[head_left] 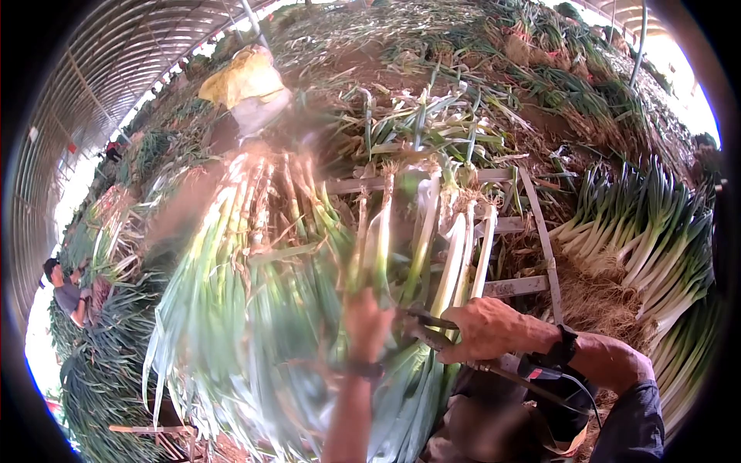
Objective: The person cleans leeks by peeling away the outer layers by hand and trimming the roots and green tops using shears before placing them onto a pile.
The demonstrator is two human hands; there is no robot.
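Note:
Long leeks (239,201) with green leaves and rooted pale ends lie heaped in front of me, roots pointing away. My left hand (367,322) is blurred but looks closed around the stalk of a leek (384,224) at the middle of the heap. Just to the right, my right hand (494,328) is wrapped round a hand tool with two dark prongs (428,318); its exact kind is not clear. The prongs point toward my left hand. Cleaner white leeks (455,262) lie just beyond the right hand.
A pale frame (540,239) stands behind the leeks. More leeks (656,247) are piled at the right, roots inward. A yellow and white sack (245,85) lies at the back. Another person (68,292) is at the far left. Leaf scraps (440,131) cover the ground.

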